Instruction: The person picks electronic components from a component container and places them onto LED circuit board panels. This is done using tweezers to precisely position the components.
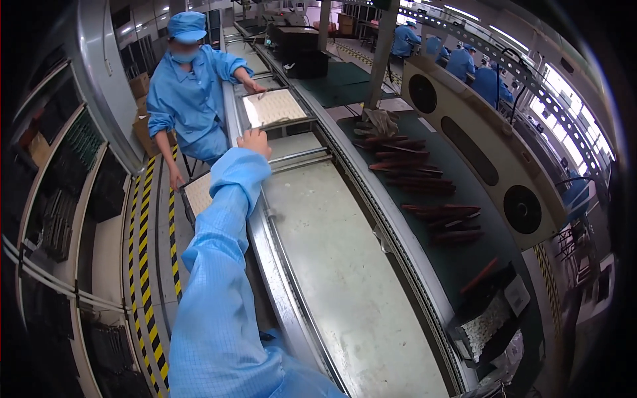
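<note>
My left hand (255, 142), at the end of a blue sleeve, reaches far forward over the line. Its fingers are curled at the near left edge of a dark-framed tray (275, 107) filled with rows of pale pieces; their tips are partly hidden. Across from me, a co-worker in blue workwear rests a hand (253, 86) at the same tray's far left corner. The co-worker's other hand (176, 179) hangs low beside a second pale tray (198, 194), which my sleeve partly covers. My right hand is out of view.
A conveyor line (345, 245) with metal rails runs away from me. On the green bench (501, 242) to the right lie several dark red strip-like pieces (405, 162) and a black box (488, 325) of pale bits. Shelving (99, 172) stands left. A long beige panel (464, 139) stands behind the bench.
</note>
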Tool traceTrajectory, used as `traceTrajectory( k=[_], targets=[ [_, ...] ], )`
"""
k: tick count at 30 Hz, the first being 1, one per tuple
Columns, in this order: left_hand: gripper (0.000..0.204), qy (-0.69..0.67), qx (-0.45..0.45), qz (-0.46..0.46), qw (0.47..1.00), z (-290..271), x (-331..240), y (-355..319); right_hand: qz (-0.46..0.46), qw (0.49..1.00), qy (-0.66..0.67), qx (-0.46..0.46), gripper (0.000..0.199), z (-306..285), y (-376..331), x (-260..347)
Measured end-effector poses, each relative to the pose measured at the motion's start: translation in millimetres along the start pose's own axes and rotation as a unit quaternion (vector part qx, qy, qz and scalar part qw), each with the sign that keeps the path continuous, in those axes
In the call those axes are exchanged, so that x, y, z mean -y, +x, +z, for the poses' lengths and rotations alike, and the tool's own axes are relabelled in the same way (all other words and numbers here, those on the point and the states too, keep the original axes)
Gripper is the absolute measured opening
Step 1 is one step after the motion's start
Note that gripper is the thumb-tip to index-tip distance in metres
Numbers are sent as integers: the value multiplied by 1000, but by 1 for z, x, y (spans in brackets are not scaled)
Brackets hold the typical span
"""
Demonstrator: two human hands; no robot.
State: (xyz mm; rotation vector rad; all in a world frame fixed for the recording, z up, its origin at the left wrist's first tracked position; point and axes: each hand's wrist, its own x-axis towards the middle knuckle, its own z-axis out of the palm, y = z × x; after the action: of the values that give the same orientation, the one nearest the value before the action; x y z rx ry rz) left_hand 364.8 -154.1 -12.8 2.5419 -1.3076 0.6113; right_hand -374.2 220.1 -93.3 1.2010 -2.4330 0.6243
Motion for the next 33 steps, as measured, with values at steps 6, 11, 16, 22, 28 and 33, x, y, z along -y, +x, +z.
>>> traceTrajectory(
  k=[6, 11, 16, 22, 28, 33],
  targets=[
    [30, 40, 85, 67, 993, 15, -18, 10, -46, 997, -48, -43, 29, 19, -6, -27],
    [18, 10, 32, 144, 989, 17, -32, -13, -30, 998, -46, -21, 28, 21, -5, -17],
    [23, 16, 59, 130, 990, 10, -30, -25, -55, 997, -53, -4, 27, 24, -1, -22],
    [30, -86, 34, 205, 974, -6, -31, -59, -279, 946, 86, -144, 28, 31, 27, -13],
    [40, -155, 95, 404, 897, -97, -85, -196, 17, 971, 208, 119, 20, -27, 5, 56],
    [39, -239, 219, 548, 771, -174, -153, -331, -268, 892, 235, 278, 29, -58, 54, 150]
  ],
)
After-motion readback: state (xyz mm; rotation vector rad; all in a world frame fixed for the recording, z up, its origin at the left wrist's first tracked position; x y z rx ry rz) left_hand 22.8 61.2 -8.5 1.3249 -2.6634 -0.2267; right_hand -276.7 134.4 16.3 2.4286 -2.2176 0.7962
